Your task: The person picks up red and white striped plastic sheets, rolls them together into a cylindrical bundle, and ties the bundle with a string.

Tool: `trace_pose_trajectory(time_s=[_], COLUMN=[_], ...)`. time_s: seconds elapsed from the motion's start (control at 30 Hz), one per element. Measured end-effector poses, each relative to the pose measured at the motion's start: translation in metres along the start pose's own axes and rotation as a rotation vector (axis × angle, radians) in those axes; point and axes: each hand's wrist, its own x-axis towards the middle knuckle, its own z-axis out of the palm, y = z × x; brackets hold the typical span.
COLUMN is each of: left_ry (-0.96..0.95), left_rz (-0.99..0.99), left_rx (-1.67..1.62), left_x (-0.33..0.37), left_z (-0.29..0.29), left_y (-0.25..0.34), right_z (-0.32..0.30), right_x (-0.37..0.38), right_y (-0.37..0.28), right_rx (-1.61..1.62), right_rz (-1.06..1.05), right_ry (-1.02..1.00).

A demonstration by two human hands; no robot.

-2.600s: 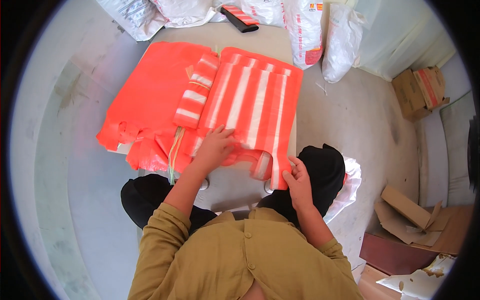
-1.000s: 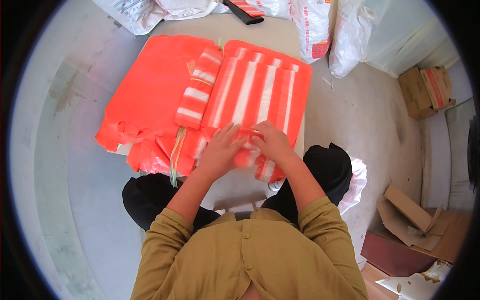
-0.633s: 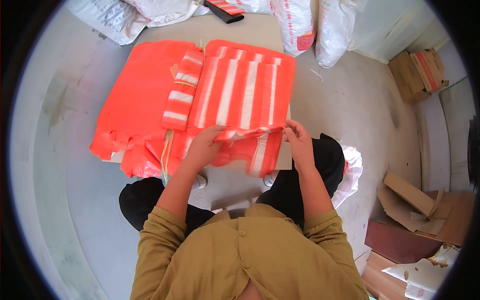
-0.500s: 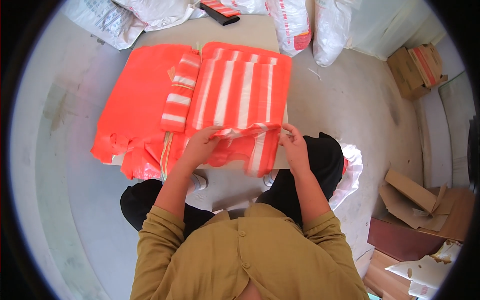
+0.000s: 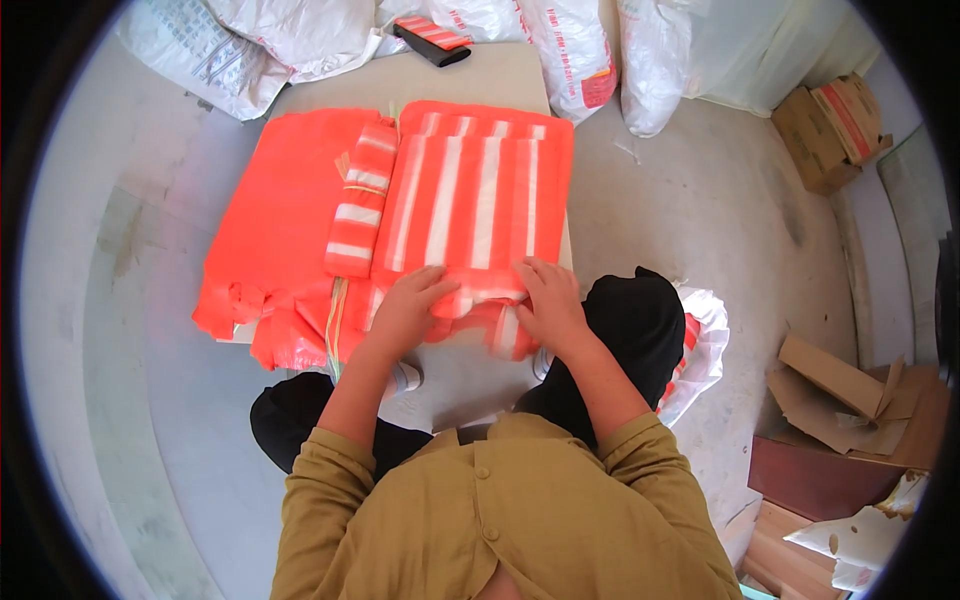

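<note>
A stack of red-and-white striped plastic bags [image 5: 486, 190] lies on the table in front of me, its near edge bunched and hanging over the table's front. My left hand [image 5: 408, 308] grips the left part of that edge, fingers curled on the plastic. On the right part, my right hand [image 5: 552, 303] has its fingertips over the fold and the thumb lower down. A rolled striped bundle [image 5: 357, 213] tied with a thin band lies left of the stack. Beside it spreads a pile of plain red plastic [image 5: 270, 205], ragged along its near side.
Thin yellowish ties [image 5: 335, 315] hang at the table's front. A black-and-striped roll [image 5: 432, 42] lies at the table's far end [image 5: 490, 75]. White sacks [image 5: 568, 60] stand behind; an open white bag [image 5: 703, 335] sits by my right knee. Cardboard boxes [image 5: 826, 130] are at right.
My right hand has moved left from the stack's right corner onto its near edge. The lifted near edge now lies lower and flatter. The whole view has shifted slightly.
</note>
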Motion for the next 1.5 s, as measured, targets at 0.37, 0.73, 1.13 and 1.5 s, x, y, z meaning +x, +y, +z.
trace_pose_trajectory(time_s=[0.37, 0.73, 1.13, 1.5], left_ry=[0.04, -0.032, 0.053, 0.13], left_rz=[-0.023, -0.113, -0.314, -0.092], left_rx=[0.048, 0.044, -0.113, 0.087], left_x=[-0.004, -0.003, 0.002, -0.004], left_z=[0.002, 0.014, 0.016, 0.031], left_y=[0.006, 0.055, 0.056, 0.045], right_z=[0.001, -0.017, 0.007, 0.021], right_x=[-0.003, -0.01, 0.009, 0.008], right_y=[0.002, -0.019, -0.025, -0.022], right_rx=[-0.004, 0.144, 0.32, 0.192], right_rz=[-0.078, -0.21, 0.145, 0.066], right_ry=[0.008, -0.04, -0.103, 0.074])
